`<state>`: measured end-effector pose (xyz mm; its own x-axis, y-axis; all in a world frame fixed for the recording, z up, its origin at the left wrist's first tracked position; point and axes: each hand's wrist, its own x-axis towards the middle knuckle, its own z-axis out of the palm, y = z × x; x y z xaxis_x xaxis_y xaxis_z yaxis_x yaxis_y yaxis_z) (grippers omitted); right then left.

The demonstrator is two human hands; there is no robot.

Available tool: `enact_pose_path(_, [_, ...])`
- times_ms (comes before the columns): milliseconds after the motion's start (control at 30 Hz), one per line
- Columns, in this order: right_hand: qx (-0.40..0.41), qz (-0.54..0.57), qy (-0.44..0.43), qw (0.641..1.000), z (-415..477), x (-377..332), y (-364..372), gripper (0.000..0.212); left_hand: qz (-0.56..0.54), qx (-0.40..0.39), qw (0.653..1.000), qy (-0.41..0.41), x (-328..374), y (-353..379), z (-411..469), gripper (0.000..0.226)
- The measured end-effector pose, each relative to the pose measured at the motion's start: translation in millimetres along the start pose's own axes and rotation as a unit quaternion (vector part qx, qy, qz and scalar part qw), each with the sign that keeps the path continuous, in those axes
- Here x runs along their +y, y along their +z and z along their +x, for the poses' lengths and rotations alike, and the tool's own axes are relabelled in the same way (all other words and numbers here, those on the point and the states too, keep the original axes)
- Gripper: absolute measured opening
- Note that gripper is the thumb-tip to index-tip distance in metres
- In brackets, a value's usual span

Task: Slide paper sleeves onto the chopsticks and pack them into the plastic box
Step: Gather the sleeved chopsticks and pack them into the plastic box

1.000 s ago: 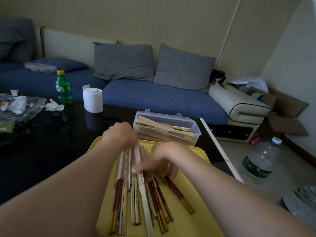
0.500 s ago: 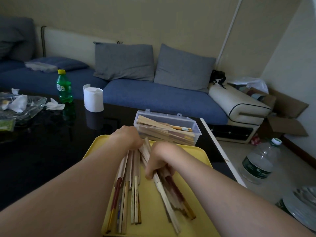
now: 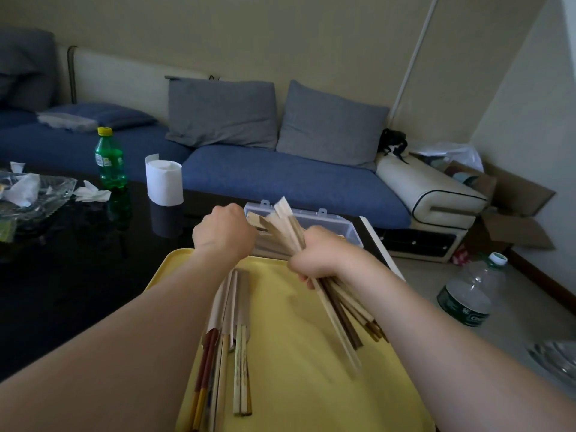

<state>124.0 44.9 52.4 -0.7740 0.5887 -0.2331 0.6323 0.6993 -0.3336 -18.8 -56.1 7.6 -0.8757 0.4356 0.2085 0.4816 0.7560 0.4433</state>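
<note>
One black bench (image 3: 78, 275) carried a yellow tray (image 3: 311, 353), with the clear box (image 3: 346, 224) just beyond it. Sleeved chopsticks (image 3: 232, 322) lay on the tray's left. The right hand (image 3: 318, 254) curled its fingers round a tilted bundle (image 3: 338, 307) above the tray. The left hand (image 3: 224, 233) was fisted by the bundle's top; its hold couldn't be told.

Left hand (image 3: 224, 233) curled, knuckles up; right hand (image 3: 314, 257) grips chopsticks (image 3: 341, 311).

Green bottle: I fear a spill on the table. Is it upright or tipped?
Upright: the bottle stands on the dark table, yellow cap on top.
</note>
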Motion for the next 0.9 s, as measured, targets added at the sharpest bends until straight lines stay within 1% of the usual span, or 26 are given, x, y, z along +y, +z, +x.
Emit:
enact_pose_path(33, [0.031,0.003,-0.018,0.999,-1.8,-2.5,-5.2,0.011,-0.009,0.010,1.000,0.004,1.1,1.1,0.6,0.007])
enact_pose_path(100, [0.134,-0.008,-0.060,0.989,-1.5,-8.0,-11.6,0.017,-0.015,0.024,0.999,0.026,4.7,5.3,1.7,0.011])
enact_pose_path(167, [0.229,-0.032,-0.096,0.968,3.6,-14.2,-14.0,0.022,-0.013,0.033,0.998,0.054,8.5,9.4,3.5,0.015])
enact_pose_path(200, [0.261,-0.062,-0.110,0.957,8.7,-17.3,-14.3,0.023,-0.011,0.036,0.997,0.062,9.5,11.7,5.1,0.019])
enact_pose_path(233, [0.289,-0.103,-0.124,0.944,15.1,-21.1,-15.1,0.026,-0.006,0.037,0.997,0.063,9.8,14.1,7.0,0.023])
enact_pose_path(333, [0.352,-0.232,-0.167,0.891,37.4,-30.5,-16.6,0.048,0.030,0.036,0.996,0.069,8.2,18.0,12.1,0.036])
enact_pose_path(400, [0.367,-0.238,-0.203,0.876,54.5,-31.8,-15.4,0.047,0.051,0.038,0.995,0.081,6.1,20.3,15.9,0.039])
enact_pose_path(467, [0.357,-0.205,-0.237,0.880,70.3,-29.0,-11.4,0.041,0.057,0.041,0.994,0.084,3.7,20.4,18.8,0.039])
enact_pose_path(533, [0.323,-0.176,-0.263,0.892,82.8,-23.0,-7.2,0.036,0.054,0.046,0.994,0.085,1.6,20.6,21.5,0.036])
enact_pose_path(600, [0.279,-0.143,-0.274,0.909,90.0,-14.3,-4.4,0.035,0.045,0.051,0.994,0.091,0.0,21.2,24.1,0.031])
enact_pose_path(667, [0.232,-0.139,-0.246,0.931,93.3,-5.0,-3.2,0.038,0.024,0.051,0.994,0.089,-0.5,21.3,25.9,0.026])
enact_pose_path(733, [0.182,-0.144,-0.197,0.953,98.2,4.3,-2.0,0.037,-0.007,0.054,0.995,0.078,0.4,22.2,26.7,0.025])
enact_pose_path(800, [0.137,-0.124,-0.156,0.970,103.8,10.6,-0.5,0.030,-0.035,0.064,0.995,0.062,1.7,23.2,26.8,0.034])
enact_pose_path(900, [0.111,-0.067,-0.125,0.984,109.8,12.4,-3.1,0.025,-0.042,0.068,0.994,0.075,0.1,23.8,27.8,0.054])
